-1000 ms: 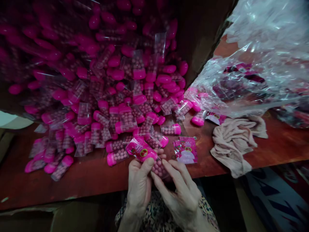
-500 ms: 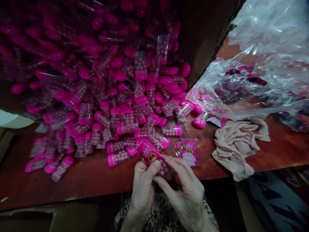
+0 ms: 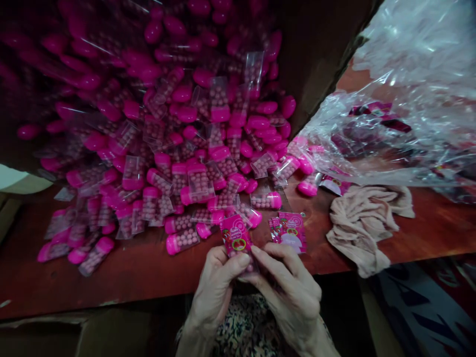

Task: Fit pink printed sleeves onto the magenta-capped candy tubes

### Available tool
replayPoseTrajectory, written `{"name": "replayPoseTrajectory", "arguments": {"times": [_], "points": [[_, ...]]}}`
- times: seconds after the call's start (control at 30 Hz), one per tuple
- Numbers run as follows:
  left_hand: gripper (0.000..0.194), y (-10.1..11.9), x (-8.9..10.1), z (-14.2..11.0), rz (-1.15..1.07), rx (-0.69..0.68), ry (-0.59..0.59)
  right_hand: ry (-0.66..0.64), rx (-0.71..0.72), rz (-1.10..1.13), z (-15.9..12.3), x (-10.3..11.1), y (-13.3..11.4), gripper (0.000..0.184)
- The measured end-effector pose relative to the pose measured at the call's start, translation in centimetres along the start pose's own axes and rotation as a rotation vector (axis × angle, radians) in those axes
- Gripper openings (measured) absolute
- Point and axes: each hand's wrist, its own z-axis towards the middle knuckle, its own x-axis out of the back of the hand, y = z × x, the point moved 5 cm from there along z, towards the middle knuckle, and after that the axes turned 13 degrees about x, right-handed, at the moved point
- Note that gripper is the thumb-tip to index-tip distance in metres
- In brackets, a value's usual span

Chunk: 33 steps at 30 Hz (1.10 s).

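I see the left hand (image 3: 215,282) and right hand (image 3: 293,280) pinching one bottle (image 3: 252,268), label (image 3: 236,232) against it, while heaped bottles (image 3: 200,181) beyond show none.

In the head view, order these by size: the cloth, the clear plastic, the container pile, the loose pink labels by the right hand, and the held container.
1. Container pile
2. Clear plastic
3. Cloth
Unsure: loose pink labels and held container, both partly covered.

One camera sits on the person's head — it looks forward and down across the red table (image 3: 141,277). The left hand (image 3: 215,285) and right hand (image 3: 293,287) are close, low in the middle — the pink-capped tubes (image 3: 199,181) go farther back, up and left.
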Motion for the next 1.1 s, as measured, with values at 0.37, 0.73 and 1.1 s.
{"name": "replayPoseTrajectory", "arguments": {"times": [0.37,0.73,1.1], "points": [[0.017,-1.0,-0.3,0.0,0.035,0.048,-0.111,0.074,0.005,-0.062,0.4,0.9,-0.1,0.015],[0.022,-0.8,0.3,0.4,-0.053,0.039,-0.02,-0.013,-0.018,-0.008,0.6,0.4,0.5,0.024],[0.016,-0.5,-0.2,0.3,-0.145,0.037,-0.089,-0.008,-0.049,0.056,0.3,0.1,1.0,0.026]]}}
